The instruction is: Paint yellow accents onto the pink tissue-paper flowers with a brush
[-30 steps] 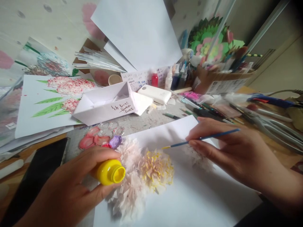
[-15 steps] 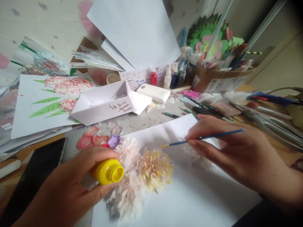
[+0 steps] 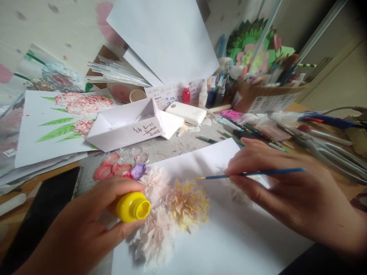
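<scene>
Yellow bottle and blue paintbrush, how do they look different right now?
The yellow bottle is thick and rounded; the blue paintbrush is long and thin. The left hand holds the bottle tilted; the right hand holds the brush nearly level. Both are held and show yellow, the brush only at its tip.

head cam: just the one, on the person's head, facing forward and kinda down across the desk
left hand: super close to the lens, lower left
right hand: also really close, lower right
paper flowers: near, below center, seen from above at a slant
spotted backdrop: far end, up top
</scene>
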Motion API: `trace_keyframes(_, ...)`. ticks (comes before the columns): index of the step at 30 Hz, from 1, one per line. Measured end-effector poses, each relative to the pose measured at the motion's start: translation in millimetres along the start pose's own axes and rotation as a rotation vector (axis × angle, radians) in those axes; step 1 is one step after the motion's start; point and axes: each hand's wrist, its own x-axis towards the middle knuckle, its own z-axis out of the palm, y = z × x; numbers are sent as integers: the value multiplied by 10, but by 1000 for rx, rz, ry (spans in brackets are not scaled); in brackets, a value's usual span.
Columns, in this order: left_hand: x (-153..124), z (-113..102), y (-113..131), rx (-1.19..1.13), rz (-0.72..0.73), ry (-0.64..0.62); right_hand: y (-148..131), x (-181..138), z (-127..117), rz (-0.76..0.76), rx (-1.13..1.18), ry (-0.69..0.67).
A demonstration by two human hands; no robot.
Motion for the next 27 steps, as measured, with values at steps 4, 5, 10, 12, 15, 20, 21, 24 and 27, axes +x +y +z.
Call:
trace_keyframes(4,3,-1,-9,-12,-10,-15,-7,-15,-2,4,30,-20)
trace_keyframes(5,4,-1,-11,-11,-12,-18,-10,-20,-4,10,24,-19)
trace_keyframes(10,8,0,-2,-13,20,-12,-19,-22,-34,2,-18,12)
trace_keyframes(12,10,1,3,-10,38,-8,-19,-22,-29,7,-8,8)
trace_keyframes(15,11,4,-8,14,72,-2,-24,-32,1,11,8,-14)
trace_keyframes(20,4,6,-47,70,112,-7,-47,-20,4,11,39,7)
trace_keyframes(21,2,6,-50,79,112,-8,-49,-15,-5,12,28,15)
trace_keyframes(24,3,5,-46,84,116,-17,-45,-9,-14,12,7,12)
trace_keyframes(27,9,7,-32,79,135,-9,-42,-12,12,15,27,-5)
